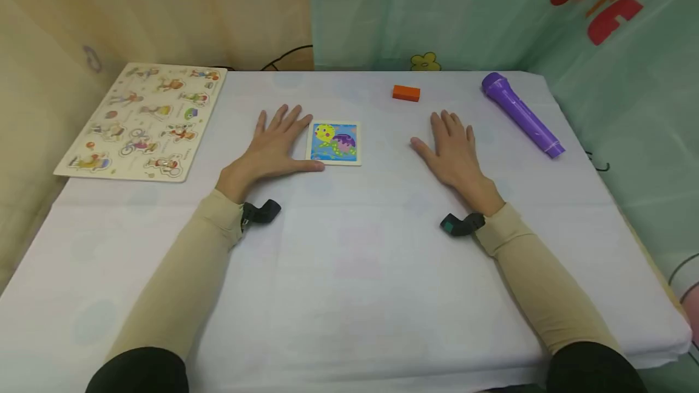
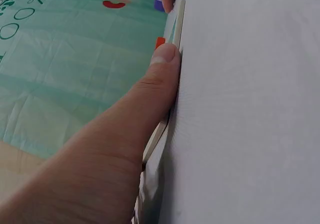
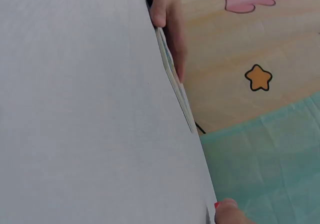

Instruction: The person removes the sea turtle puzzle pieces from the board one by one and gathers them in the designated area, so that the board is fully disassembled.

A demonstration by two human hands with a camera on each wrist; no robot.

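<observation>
A small square picture puzzle (image 1: 334,143) with a yellow and purple turtle on blue lies flat on the white table. Just left of it my left hand (image 1: 273,149) rests palm down, fingers spread, the thumb and a fingertip at the puzzle's left edge. In the left wrist view the thumb (image 2: 162,72) lies along the puzzle's pale edge (image 2: 178,27). My right hand (image 1: 454,153) lies palm down to the right of the puzzle, fingers extended, holding nothing. Beyond it sits an orange block (image 1: 406,93). Only a thumb tip (image 3: 229,211) of this hand shows in the right wrist view.
A large wooden peg puzzle board (image 1: 147,120) with cartoon figures lies at the back left. At the back right is a purple toy microphone (image 1: 522,115), slanting toward the table's right edge. Printed curtains (image 1: 409,11) hang behind the table (image 1: 349,272).
</observation>
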